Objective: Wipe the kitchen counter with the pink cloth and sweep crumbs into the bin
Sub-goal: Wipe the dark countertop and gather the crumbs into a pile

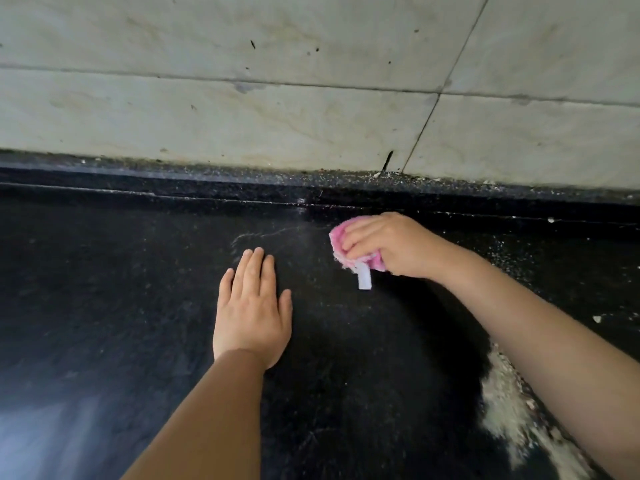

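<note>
While I lean over the dark surface (104,306), this is how things lie:

Right hand: my right hand (391,245) is near the back edge of the surface, fingers curled over the cloth (346,252), the grip clenched round it and bunching it into a wad.

Cloth: pink, crumpled under my right palm and fingers, pressed down on the surface; only its left side and lower edge stick out from my hand.

Tag: a white tag (363,278) hangs from the lower edge of the cloth and lies on the surface just below my fingers.

Left hand: my left hand (251,306) lies flat, palm down, fingers straight and close together, thumb out to the right; its grip is released and it holds nothing. It is to the left of the cloth and a little nearer to me, apart from it.

Smear: a faint pale streak (263,235) curves across the surface just beyond my left fingertips, running toward the cloth.

Crumbs: a pale heap of crumbs (509,403) sits at the lower right, partly hidden under my right forearm; finer white specks (505,258) are scattered over the surface to the right of my right wrist, and a few larger bits lie near the right edge.

Back ledge: a raised dark ledge (173,174) runs along the back, with grit along its top where it meets the wall.

Wall: pale stone tiles (242,116) with dark joints and some small dark marks.

Bin: I cannot see it from here.
</note>
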`<act>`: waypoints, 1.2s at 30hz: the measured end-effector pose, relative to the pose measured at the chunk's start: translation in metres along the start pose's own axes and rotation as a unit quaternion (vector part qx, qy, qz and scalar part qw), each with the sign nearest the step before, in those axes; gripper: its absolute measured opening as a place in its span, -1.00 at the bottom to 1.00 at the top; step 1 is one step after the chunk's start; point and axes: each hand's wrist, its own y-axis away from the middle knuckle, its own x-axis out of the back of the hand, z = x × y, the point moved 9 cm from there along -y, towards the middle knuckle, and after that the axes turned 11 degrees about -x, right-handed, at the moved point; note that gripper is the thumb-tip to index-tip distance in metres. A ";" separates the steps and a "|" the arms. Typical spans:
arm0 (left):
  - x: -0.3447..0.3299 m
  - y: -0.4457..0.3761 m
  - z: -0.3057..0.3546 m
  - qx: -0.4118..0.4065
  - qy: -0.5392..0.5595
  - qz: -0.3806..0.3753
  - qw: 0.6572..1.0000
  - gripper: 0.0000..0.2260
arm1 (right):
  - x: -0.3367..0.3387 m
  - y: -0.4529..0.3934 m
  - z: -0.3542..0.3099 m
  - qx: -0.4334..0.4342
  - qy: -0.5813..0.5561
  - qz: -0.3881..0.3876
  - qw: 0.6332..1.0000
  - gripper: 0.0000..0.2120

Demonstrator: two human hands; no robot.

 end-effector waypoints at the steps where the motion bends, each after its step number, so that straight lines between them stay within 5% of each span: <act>1: 0.001 0.000 0.000 0.001 0.000 0.001 1.000 -0.25 | 0.002 0.014 0.011 -0.049 -0.035 -0.041 0.997 -0.76; 7: -0.001 0.000 -0.002 0.002 -0.010 0.009 1.000 -0.35 | 0.019 0.090 0.045 -0.201 -0.107 -0.211 0.951 -0.51; 12: -0.003 0.000 -0.003 0.000 -0.014 0.013 1.000 -0.35 | 0.029 0.025 0.009 -0.119 -0.135 -0.063 0.982 -0.46; 18: -0.001 0.000 0.000 0.002 -0.008 0.014 1.000 -0.29 | -0.016 -0.032 -0.034 0.029 0.046 0.043 0.998 -0.80; 25: 0.000 0.000 -0.002 -0.005 -0.012 0.025 1.000 -0.34 | -0.018 0.072 0.017 -0.150 -0.082 -0.199 0.965 -0.62; 28: 0.000 0.000 -0.001 -0.005 -0.012 0.027 1.000 -0.39 | 0.025 0.064 0.035 -0.155 -0.114 -0.061 0.979 -0.51; 31: 0.000 0.001 -0.001 0.001 -0.005 0.026 1.000 -0.43 | 0.047 0.031 0.024 -0.086 -0.063 0.102 0.989 -0.69; 33: 0.001 0.001 -0.001 0.001 -0.007 0.027 1.000 -0.43 | 0.034 0.018 0.016 -0.028 0.036 0.140 0.989 -0.79; 36: 0.001 0.000 0.000 0.000 0.000 0.029 1.000 -0.44 | 0.019 0.029 0.035 -0.051 0.122 0.159 0.978 -0.75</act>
